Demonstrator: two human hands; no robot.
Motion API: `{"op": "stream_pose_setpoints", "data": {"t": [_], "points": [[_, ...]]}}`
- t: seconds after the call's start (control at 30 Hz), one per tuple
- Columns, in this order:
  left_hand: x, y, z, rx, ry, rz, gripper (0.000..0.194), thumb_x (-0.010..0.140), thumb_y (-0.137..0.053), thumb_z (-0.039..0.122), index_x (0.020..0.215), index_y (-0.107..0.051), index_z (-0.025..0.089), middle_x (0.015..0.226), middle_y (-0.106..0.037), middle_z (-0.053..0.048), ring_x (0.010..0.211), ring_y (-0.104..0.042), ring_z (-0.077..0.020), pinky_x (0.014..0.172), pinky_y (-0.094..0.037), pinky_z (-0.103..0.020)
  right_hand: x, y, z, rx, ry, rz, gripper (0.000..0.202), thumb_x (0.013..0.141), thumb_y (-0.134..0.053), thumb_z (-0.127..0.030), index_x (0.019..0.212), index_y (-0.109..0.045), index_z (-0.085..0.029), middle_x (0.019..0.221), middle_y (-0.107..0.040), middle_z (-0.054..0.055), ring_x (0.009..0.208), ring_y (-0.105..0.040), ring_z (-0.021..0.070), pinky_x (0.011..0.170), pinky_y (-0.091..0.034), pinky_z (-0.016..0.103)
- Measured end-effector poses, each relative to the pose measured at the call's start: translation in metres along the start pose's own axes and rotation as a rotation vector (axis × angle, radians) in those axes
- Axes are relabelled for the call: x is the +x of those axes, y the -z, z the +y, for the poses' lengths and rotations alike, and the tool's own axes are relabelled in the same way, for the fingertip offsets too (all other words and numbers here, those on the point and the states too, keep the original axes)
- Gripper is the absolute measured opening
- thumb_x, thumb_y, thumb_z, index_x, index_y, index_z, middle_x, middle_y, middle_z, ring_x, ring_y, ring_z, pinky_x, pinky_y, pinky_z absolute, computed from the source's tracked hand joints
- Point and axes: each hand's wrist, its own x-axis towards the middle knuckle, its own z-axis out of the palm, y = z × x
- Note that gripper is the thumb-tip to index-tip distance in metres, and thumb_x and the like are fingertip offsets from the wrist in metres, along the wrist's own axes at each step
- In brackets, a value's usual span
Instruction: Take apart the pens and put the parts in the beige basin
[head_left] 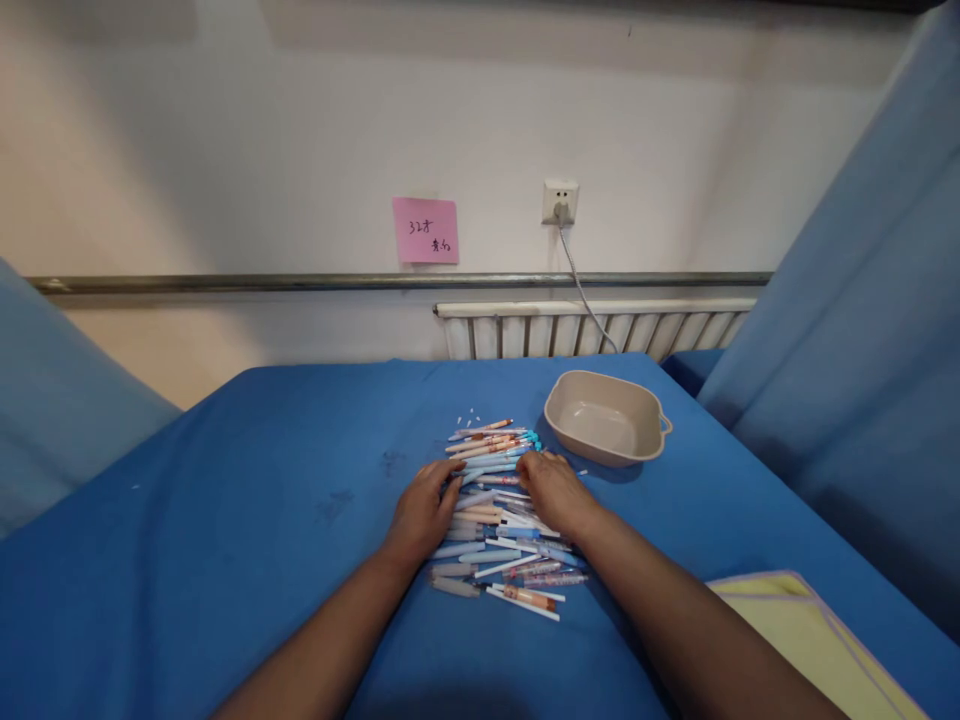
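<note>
A pile of pens and pen parts (487, 556) lies across the middle of the blue-covered table, mostly side by side, in light blue, peach, white and clear plastic. My left hand (426, 508) is at the left ends of the upper pens, thumb and fingers closing on them. At their right ends my right hand (556, 492) is curled over, its fingertips pressed on light blue pens (491, 463) that span between both hands. Some pens under the right hand are hidden. Peach pens (487, 443) with turquoise ends lie just beyond my fingers.
A beige plastic basin (607, 418) stands at the back right. Small white bits (469, 416) lie behind the pens. A folded yellow cloth (806, 640) is at the front right. Blue curtains (855, 300) hang on both sides. A cable (581, 285) runs down from the wall socket (560, 202).
</note>
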Motion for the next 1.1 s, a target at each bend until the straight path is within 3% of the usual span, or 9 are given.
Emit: {"op": "stream_pose_setpoints", "data": {"t": [0.1, 0.23, 0.37, 0.53, 0.63, 0.77, 0.87, 1.0, 1.1], "points": [[0.0, 0.002, 0.0, -0.015, -0.006, 0.006, 0.025, 0.087, -0.045, 0.027, 0.107, -0.06, 0.021, 0.104, -0.066, -0.006, 0.099, -0.06, -0.0209, 0.088, -0.047, -0.036, -0.001, 0.002, 0.005, 0.054, 0.03, 0.028, 0.017, 0.091, -0.044, -0.017, 0.104, -0.055, -0.019, 0.102, -0.062, 0.007, 0.096, -0.055, 0.0184, 0.082, -0.037, 0.028], [-0.001, 0.004, 0.003, -0.055, -0.032, -0.017, 0.028, 0.088, -0.045, 0.028, 0.111, -0.057, 0.02, 0.108, -0.064, -0.007, 0.102, -0.058, -0.021, 0.09, -0.046, -0.037, -0.002, 0.002, 0.014, 0.317, 0.094, 0.158, 0.017, 0.09, -0.042, -0.018, 0.098, -0.057, -0.019, 0.097, -0.06, 0.007, 0.092, -0.056, 0.0168, 0.082, -0.041, 0.028], [-0.003, 0.006, 0.007, -0.088, -0.044, -0.036, 0.03, 0.088, -0.047, 0.03, 0.114, -0.056, 0.021, 0.112, -0.063, -0.008, 0.106, -0.057, -0.0223, 0.093, -0.045, -0.039, 0.0, -0.002, 0.02, 0.558, 0.018, 0.262, 0.016, 0.089, -0.043, -0.024, 0.093, -0.058, -0.02, 0.088, -0.061, 0.004, 0.084, -0.057, 0.0177, 0.078, -0.043, 0.03], [-0.004, 0.007, 0.011, -0.122, -0.058, -0.043, 0.031, 0.086, -0.05, 0.029, 0.115, -0.055, 0.02, 0.107, -0.064, -0.007, 0.098, -0.059, -0.0199, 0.089, -0.046, -0.035, 0.0, -0.011, 0.017, 0.658, -0.027, 0.212, 0.021, 0.09, -0.04, -0.031, 0.092, -0.058, -0.019, 0.073, -0.06, 0.0, 0.062, -0.055, 0.0134, 0.058, -0.044, 0.024], [-0.004, 0.006, 0.012, -0.126, -0.057, -0.045, 0.025, 0.087, -0.049, 0.03, 0.109, -0.057, 0.02, 0.103, -0.064, -0.006, 0.094, -0.06, -0.0189, 0.085, -0.047, -0.033, 0.0, -0.018, 0.014, 0.704, -0.025, 0.169, 0.023, 0.089, -0.041, -0.034, 0.09, -0.059, -0.019, 0.067, -0.058, -0.002, 0.058, -0.054, 0.0124, 0.055, -0.042, 0.023], [-0.003, 0.008, 0.013, -0.105, -0.023, -0.09, 0.023, 0.09, -0.043, 0.034, 0.097, -0.061, 0.02, 0.092, -0.065, -0.004, 0.087, -0.061, -0.0182, 0.079, -0.047, -0.03, 0.0, -0.021, 0.012, 0.724, -0.037, 0.162, 0.021, 0.088, -0.044, -0.033, 0.09, -0.059, -0.019, 0.064, -0.057, -0.003, 0.058, -0.054, 0.013, 0.055, -0.041, 0.023], [-0.003, 0.009, 0.013, -0.106, 0.034, -0.161, 0.033, 0.094, -0.034, 0.036, 0.088, -0.062, 0.019, 0.081, -0.065, -0.003, 0.078, -0.061, -0.0177, 0.075, -0.047, -0.03, 0.0, -0.019, 0.011, 0.717, -0.034, 0.171, 0.017, 0.085, -0.047, -0.029, 0.089, -0.06, -0.02, 0.066, -0.058, -0.002, 0.061, -0.054, 0.0135, 0.059, -0.041, 0.024], [-0.003, 0.011, 0.016, -0.181, 0.024, -0.078, 0.03, 0.089, -0.047, 0.036, 0.111, -0.054, 0.019, 0.1, -0.063, -0.006, 0.09, -0.059, -0.0192, 0.083, -0.047, -0.033, -0.003, -0.013, 0.008, 0.698, -0.019, 0.159, 0.015, 0.086, -0.046, -0.026, 0.089, -0.059, -0.02, 0.067, -0.059, -0.003, 0.062, -0.054, 0.013, 0.06, -0.042, 0.023], [-0.005, 0.012, 0.02, -0.187, -0.054, -0.065, 0.02, 0.088, -0.049, 0.031, 0.102, -0.056, 0.019, 0.097, -0.062, -0.006, 0.091, -0.058, -0.0186, 0.083, -0.046, -0.032, -0.005, -0.008, 0.002, 0.654, 0.003, 0.152, 0.013, 0.085, -0.051, -0.026, 0.088, -0.061, -0.02, 0.075, -0.063, -0.001, 0.07, -0.057, 0.0144, 0.067, -0.043, 0.025]]}}
